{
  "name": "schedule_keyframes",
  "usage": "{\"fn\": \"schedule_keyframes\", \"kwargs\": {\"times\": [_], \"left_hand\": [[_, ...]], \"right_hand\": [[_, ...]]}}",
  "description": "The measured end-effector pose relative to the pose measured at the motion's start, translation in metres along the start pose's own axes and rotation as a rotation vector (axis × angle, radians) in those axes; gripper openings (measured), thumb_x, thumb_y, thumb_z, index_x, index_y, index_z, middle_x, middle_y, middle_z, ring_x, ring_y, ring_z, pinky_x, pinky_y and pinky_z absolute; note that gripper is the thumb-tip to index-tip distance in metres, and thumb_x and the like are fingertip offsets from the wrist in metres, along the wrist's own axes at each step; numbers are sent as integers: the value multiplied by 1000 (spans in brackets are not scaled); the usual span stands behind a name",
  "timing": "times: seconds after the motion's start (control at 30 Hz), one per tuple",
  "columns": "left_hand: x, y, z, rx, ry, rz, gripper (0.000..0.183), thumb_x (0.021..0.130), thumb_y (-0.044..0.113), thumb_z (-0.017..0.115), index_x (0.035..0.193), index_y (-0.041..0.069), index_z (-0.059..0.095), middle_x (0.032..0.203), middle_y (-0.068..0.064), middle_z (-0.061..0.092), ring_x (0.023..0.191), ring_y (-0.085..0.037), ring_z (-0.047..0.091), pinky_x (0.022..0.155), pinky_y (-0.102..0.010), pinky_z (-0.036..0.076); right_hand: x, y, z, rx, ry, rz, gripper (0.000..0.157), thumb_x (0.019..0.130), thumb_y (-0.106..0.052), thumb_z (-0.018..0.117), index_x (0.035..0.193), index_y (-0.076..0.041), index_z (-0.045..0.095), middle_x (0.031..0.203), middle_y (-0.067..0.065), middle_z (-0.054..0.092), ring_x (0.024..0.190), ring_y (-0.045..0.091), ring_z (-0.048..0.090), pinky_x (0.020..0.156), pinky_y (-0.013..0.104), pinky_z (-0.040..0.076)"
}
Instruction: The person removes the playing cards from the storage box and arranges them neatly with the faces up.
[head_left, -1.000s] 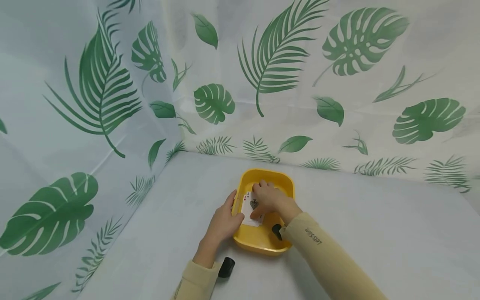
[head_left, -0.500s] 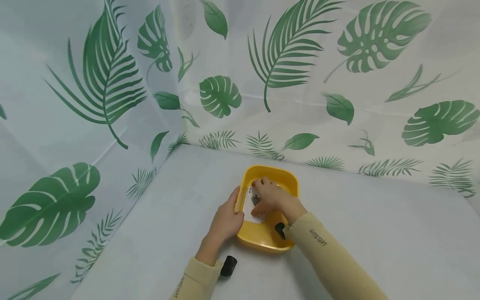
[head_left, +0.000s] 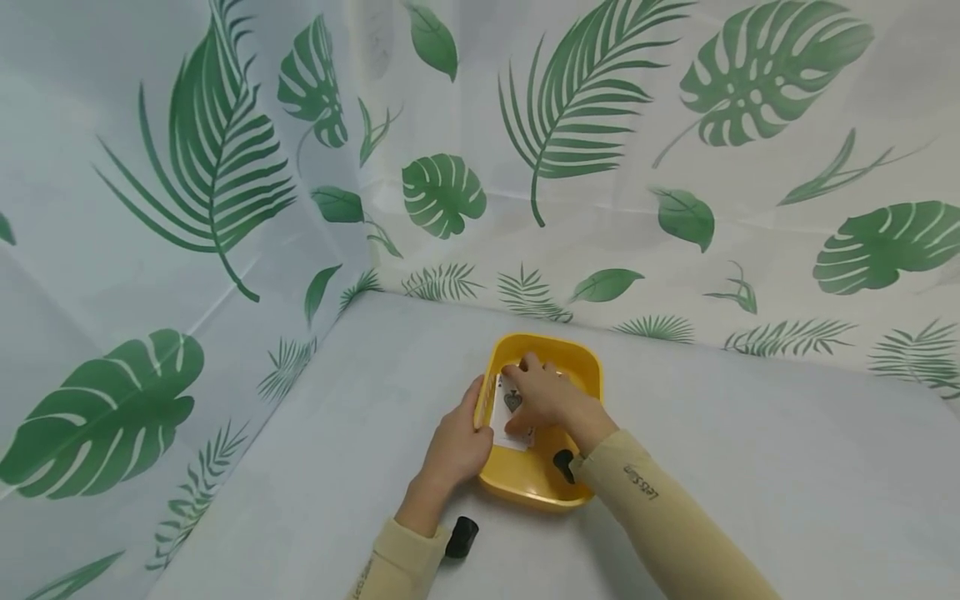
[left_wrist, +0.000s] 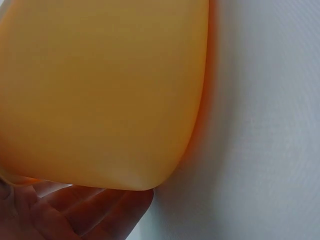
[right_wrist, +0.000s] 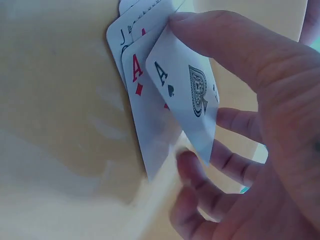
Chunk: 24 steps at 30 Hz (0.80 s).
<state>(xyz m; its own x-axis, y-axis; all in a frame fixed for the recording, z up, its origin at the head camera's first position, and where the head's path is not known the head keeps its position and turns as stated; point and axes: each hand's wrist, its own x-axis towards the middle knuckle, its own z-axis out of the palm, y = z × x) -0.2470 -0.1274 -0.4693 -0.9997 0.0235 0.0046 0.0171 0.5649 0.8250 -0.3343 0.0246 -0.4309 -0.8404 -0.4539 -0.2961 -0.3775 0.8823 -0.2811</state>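
Observation:
My right hand (head_left: 551, 396) reaches into a yellow plastic tub (head_left: 525, 479) and pinches a playing card, the ace of spades (right_wrist: 180, 82). In the right wrist view the thumb presses near one end of that card, with the fingers at its opposite edge, and the card tilts up. Under it lies an ace of diamonds (right_wrist: 147, 130), fanned over a jack (right_wrist: 119, 40) and other partly hidden cards. My left hand (head_left: 456, 446) grips the tub's left side, thumb over the rim. From the left wrist, its fingers (left_wrist: 112, 215) show against the tub's outer wall (left_wrist: 100, 100).
The tub stands on a white-covered surface (head_left: 360, 400). White sheets printed with green leaves (head_left: 442, 196) rise behind and at the left. Black wrist devices (head_left: 462, 537) sit at both cuffs of the beige sleeves (head_left: 652, 492).
In the head view, the red ace's corner seen a second ago is now covered by the ace of spades. The view has shifted slightly; both hands keep their places at the tub.

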Motion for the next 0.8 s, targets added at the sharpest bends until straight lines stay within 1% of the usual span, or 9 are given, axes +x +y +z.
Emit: {"fn": "schedule_keyframes", "kwargs": {"times": [0.07, 0.13, 0.17, 0.3, 0.47, 0.53, 0.67, 0.8], "left_hand": [[-1, 1, 0, 2, 4, 8, 73, 88, 5, 50, 158, 9, 33, 140, -19, 57, 91, -26, 57, 85, -47, 48], [-2, 1, 1, 4, 5, 12, 72, 88, 5, 50, 158, 9, 33, 140, -19, 57, 91, -26, 57, 85, -47, 48], [-2, 2, 1, 5, 5, 13, 72, 88, 5, 50, 158, 9, 32, 140, -19, 57, 92, -26, 57, 86, -48, 48], [-2, 3, 2, 10, -1, 7, 72, 89, 5, 50, 159, 9, 32, 143, -19, 55, 95, -26, 57, 87, -48, 47], [-2, 3, 4, 15, -8, -3, 73, 89, 5, 50, 159, 10, 31, 144, -18, 54, 94, -25, 57, 86, -46, 47], [-2, 3, 4, 17, -10, -8, 73, 89, 5, 50, 159, 11, 31, 144, -17, 54, 94, -25, 57, 86, -46, 47], [-1, 2, 4, 23, -15, -13, 73, 90, 6, 51, 160, 12, 31, 146, -18, 52, 96, -25, 57, 87, -47, 47], [0, 1, 2, 31, -14, -21, 73, 90, 6, 52, 160, 12, 30, 145, -19, 53, 93, -25, 58, 84, -46, 48]], "right_hand": [[-1, 0, 1, 34, -6, -4, 86, 78, -31, 87, 151, -13, 45, 141, 20, 37, 116, 39, 49, 100, 51, 45], [-1, 1, 1, 63, -13, -8, 88, 78, -30, 88, 152, -12, 44, 142, 20, 35, 116, 38, 50, 99, 49, 47], [-1, 2, 1, 72, -17, -7, 89, 78, -30, 88, 153, -11, 43, 143, 21, 34, 117, 38, 50, 99, 49, 46], [-2, 4, 1, 73, -28, -7, 94, 76, -33, 89, 153, -8, 41, 144, 22, 32, 126, 42, 45, 102, 52, 43], [-4, 5, 1, 58, -40, -4, 99, 74, -35, 90, 153, -5, 40, 144, 23, 31, 127, 44, 43, 103, 51, 43], [-6, 5, 1, 55, -36, -9, 98, 74, -35, 90, 152, -4, 40, 144, 23, 32, 125, 43, 43, 103, 50, 43], [-8, 5, -1, 48, -10, -29, 95, 75, -35, 90, 152, -5, 42, 140, 21, 36, 116, 37, 47, 100, 47, 45], [-10, 5, -4, 41, 11, -49, 95, 75, -36, 89, 151, -6, 42, 140, 20, 38, 111, 34, 47, 98, 45, 46]]}}
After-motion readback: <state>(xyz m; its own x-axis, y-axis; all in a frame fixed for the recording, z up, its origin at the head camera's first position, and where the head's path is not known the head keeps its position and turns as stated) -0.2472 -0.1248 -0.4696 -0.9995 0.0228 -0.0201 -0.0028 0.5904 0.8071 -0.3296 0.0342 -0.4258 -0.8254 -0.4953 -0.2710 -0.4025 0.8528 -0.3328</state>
